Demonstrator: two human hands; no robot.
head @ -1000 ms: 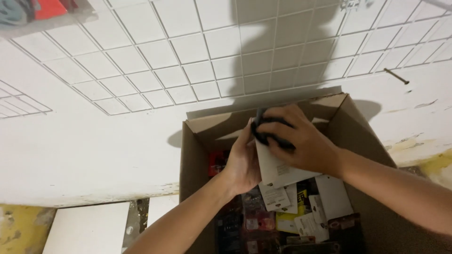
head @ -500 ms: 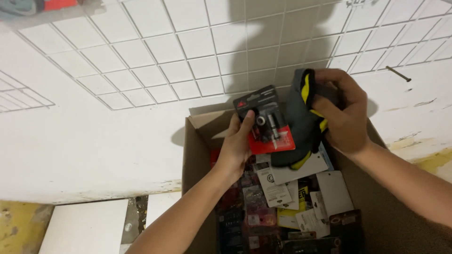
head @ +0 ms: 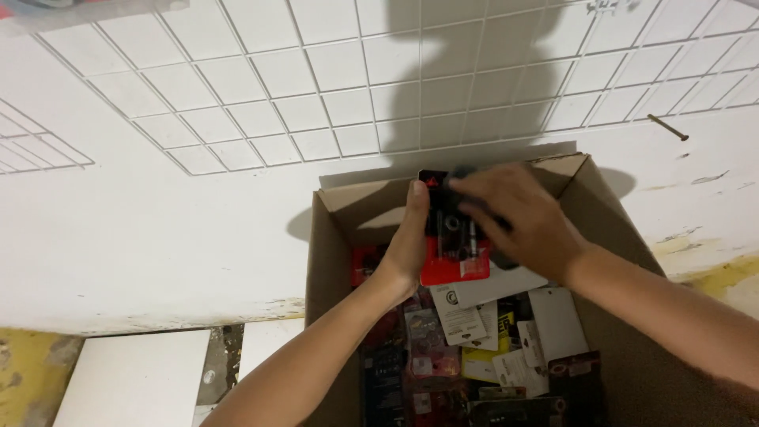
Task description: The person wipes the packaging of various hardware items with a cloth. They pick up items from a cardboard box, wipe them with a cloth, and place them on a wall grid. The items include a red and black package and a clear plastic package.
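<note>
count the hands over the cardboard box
2: the left hand grips the red-and-black blister pack by its left edge, the right hand lies across its front. None seem hidden.

White wall [head: 142, 229] ahead of me, paint scuffed and stained yellow along bottom edge. White wire grid panel [head: 261, 87] fixed flat against upper wall; second grid section [head: 32, 146] at far left. Long nail [head: 668, 127] sticking out of wall at right, just below grid. Dark shadow [head: 443, 87] cast on wall and grid, light coming from behind me. Floor at lower left: yellowish patch [head: 28, 379], pale flat boards [head: 134, 379] lying side by side.
</note>
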